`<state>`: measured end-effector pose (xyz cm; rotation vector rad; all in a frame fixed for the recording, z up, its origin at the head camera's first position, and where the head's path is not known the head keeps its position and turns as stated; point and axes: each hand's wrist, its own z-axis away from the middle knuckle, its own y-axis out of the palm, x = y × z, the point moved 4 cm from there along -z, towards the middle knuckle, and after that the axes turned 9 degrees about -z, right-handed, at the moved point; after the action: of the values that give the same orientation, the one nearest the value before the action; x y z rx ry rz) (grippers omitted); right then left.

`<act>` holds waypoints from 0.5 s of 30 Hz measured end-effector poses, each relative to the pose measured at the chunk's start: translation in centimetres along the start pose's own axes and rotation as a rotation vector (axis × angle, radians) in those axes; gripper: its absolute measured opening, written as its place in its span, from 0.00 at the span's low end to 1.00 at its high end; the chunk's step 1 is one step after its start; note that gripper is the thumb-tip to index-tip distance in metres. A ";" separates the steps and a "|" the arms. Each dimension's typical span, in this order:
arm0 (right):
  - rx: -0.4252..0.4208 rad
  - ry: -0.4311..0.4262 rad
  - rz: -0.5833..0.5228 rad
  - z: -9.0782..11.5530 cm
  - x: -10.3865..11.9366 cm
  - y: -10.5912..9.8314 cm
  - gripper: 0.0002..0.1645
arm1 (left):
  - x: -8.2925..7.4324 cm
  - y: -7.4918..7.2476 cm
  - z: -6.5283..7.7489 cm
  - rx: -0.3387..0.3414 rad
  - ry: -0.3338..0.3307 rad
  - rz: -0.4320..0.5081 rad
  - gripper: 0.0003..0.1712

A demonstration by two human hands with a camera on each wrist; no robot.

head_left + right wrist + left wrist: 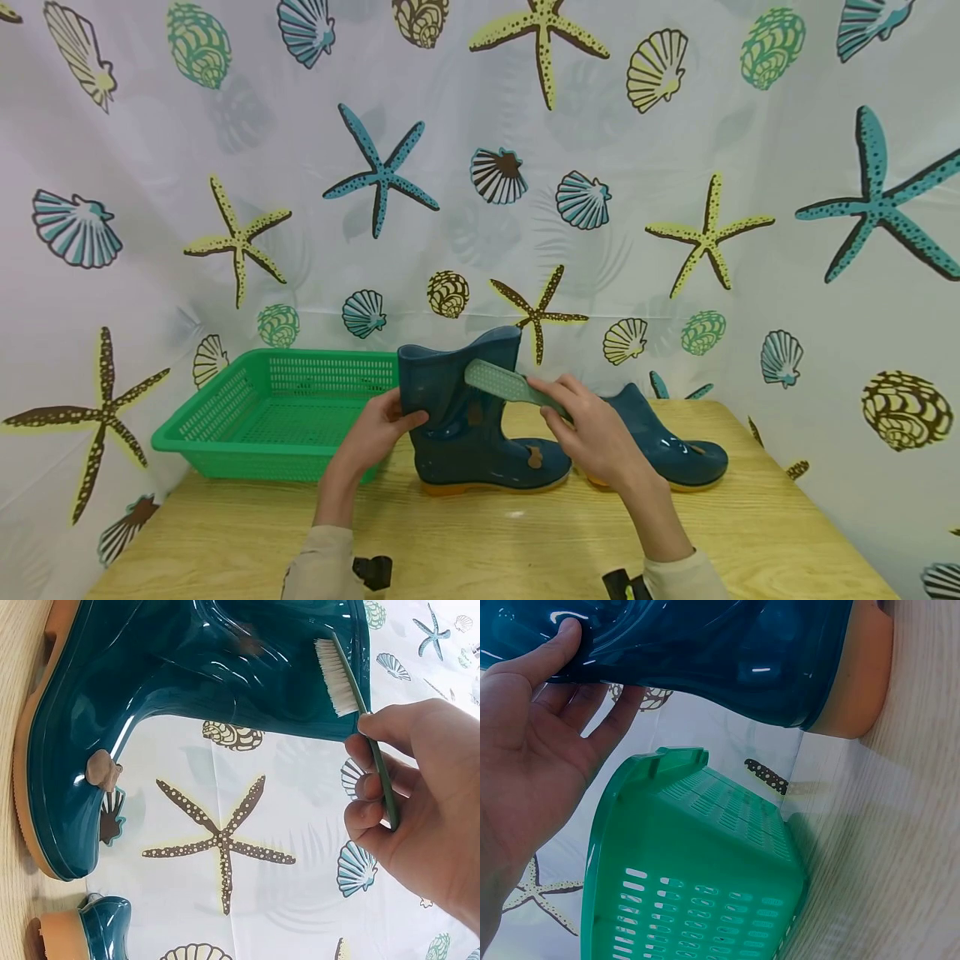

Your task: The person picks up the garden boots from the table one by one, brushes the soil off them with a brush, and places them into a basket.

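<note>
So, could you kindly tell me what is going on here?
A person is working on a boot with a brush. The left hand grips the boot's shaft while it stands on the table; the right hand holds the brush by its handle, bristles toward the shaft. The other boot is to the right on the table, and a green basket is to the left.

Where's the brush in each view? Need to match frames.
Head: brush just below and right of centre, in the right hand, overlapping the boot that the left hand holds.
Left wrist: not in it.
Right wrist: upper right, white bristles facing picture left.
Shared landmark: that boot; lower centre in head, along the top in left wrist, upper left in right wrist.
</note>
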<state>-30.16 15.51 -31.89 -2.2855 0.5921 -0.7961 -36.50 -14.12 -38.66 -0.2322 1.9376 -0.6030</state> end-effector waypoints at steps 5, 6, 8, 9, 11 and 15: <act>0.007 -0.001 -0.012 0.0 -0.1 -0.2 0.23 | 0.1 0.0 0.0 0.002 -0.009 -0.002 0.25; 0.007 0.002 -0.013 0.0 -0.1 -0.2 0.23 | 0.1 0.0 0.0 0.002 -0.014 -0.003 0.25; 0.003 0.004 -0.015 0.0 -0.2 -0.3 0.23 | 0.0 0.0 0.0 0.003 -0.019 -0.004 0.25; 0.000 0.007 -0.016 0.1 -0.3 -0.4 0.22 | 0.0 0.0 0.0 0.002 -0.021 -0.002 0.25; -0.008 0.008 -0.018 0.1 -0.4 -0.5 0.22 | 0.0 0.1 0.0 0.001 -0.024 0.001 0.25; -0.009 0.025 -0.021 0.1 -0.7 -0.7 0.22 | 0.0 0.1 0.0 -0.003 -0.027 0.000 0.25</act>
<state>-30.44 16.47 -31.73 -2.2961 0.5851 -0.8352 -36.50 -14.04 -38.70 -0.2416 1.9126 -0.5943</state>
